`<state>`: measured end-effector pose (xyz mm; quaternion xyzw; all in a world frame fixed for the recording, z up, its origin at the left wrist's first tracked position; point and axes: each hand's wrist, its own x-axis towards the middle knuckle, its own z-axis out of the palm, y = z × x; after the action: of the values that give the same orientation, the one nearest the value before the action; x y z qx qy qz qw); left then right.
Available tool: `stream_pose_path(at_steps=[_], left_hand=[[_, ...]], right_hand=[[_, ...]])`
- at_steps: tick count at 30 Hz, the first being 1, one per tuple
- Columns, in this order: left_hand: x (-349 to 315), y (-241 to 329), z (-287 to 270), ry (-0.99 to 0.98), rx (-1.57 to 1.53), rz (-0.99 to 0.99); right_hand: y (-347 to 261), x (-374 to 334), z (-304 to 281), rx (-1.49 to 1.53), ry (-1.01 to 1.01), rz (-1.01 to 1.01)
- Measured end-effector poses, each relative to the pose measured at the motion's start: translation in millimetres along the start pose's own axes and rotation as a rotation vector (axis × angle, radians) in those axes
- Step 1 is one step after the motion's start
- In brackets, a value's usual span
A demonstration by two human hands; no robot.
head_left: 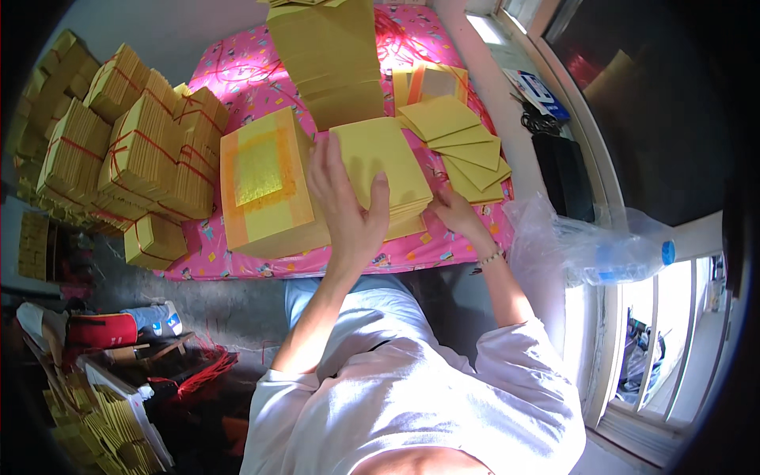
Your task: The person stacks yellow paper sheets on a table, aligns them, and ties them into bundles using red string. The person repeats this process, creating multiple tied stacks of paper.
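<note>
A stack of yellow paper sheets (381, 162) lies on the pink table in front of me. My left hand (348, 198) is open along its left side, fingers stretched away from me and thumb over the top sheets. At the stack's near right corner, my right hand (457, 212) has its fingers bent around the edge; the fingertips are partly hidden. Left of my left hand stands a thick block of yellow paper (305, 170) with a shiny gold square (260, 172) and orange borders on top. Several yellow packets (467, 142) are fanned out beyond my right hand.
Bundles of yellow paper tied with red string (146, 150) are piled at the left. A long yellow stack (328, 59) runs toward the far edge of the pink patterned tablecloth (237, 67). A plastic bottle with a blue cap (633, 257) lies by the window at right.
</note>
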<state>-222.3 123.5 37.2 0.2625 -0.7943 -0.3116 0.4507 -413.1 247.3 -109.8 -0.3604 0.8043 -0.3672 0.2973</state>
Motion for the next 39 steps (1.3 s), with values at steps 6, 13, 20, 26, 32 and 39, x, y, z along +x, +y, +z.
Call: stream_pose_path(at_steps=[6,13,20,26,32,39], left_hand=[[44.1,18.4,0.1,-0.343,0.049,0.273],[104.4,34.0,78.8,-0.856,0.511,0.450],[125.2,-2.0,176.6,-1.255,0.819,0.463],[117.4,-40.2,221.9,-1.265,0.754,0.498],[103.9,-71.5,248.7,-1.138,0.796,0.708],[115.9,-81.4,244.6,-1.188,0.625,0.552]], right_hand=[[-12.6,-49.9,-12.7,-0.021,0.445,-0.100],[10.9,-56.7,-36.1,0.865,0.432,0.189],[26.9,-50.0,-35.7,1.288,0.463,0.314],[42.0,-36.9,-37.5,1.411,0.547,0.403],[13.8,-11.5,-53.2,1.313,0.612,0.313],[-13.9,16.3,-67.5,1.508,0.517,0.099]])
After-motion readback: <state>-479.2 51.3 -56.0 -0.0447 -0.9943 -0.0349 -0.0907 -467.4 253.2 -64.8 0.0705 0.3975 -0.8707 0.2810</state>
